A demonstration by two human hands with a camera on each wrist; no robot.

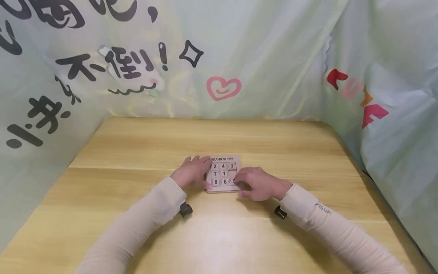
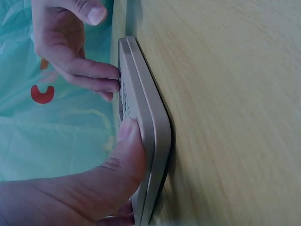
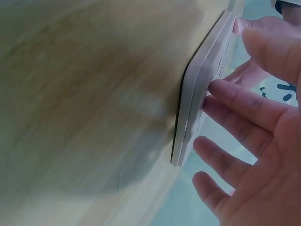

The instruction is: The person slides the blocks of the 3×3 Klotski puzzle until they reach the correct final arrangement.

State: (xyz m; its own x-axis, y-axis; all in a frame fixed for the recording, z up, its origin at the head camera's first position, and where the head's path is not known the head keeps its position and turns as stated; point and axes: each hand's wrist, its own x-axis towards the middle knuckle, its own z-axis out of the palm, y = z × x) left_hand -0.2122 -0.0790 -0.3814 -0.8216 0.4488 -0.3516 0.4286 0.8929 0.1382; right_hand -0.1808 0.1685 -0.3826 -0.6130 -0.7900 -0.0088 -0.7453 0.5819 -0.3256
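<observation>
A square sliding number puzzle (image 1: 222, 159) lies on the wooden table. Its tiles read 2, 4, 3 in the far row, 7, 1 and a gap in the middle, and 8, 6, 5 in the near row. My left hand (image 1: 192, 172) holds the board's left side, with the thumb (image 2: 124, 153) on the near corner and the other fingers toward the far corner. From the right, my right hand (image 1: 261, 184) reaches over the board. Its extended fingers (image 3: 240, 101) touch the face around the 5 tile (image 1: 234, 181), partly covering it. The right thumb stays off the board.
The wooden table (image 1: 147, 148) stretches around the board on all sides. Pale green cloth (image 1: 273, 57) with printed characters and a pink heart hangs behind and at both sides. Dark wrist devices (image 1: 186, 210) sit below both beige sleeves.
</observation>
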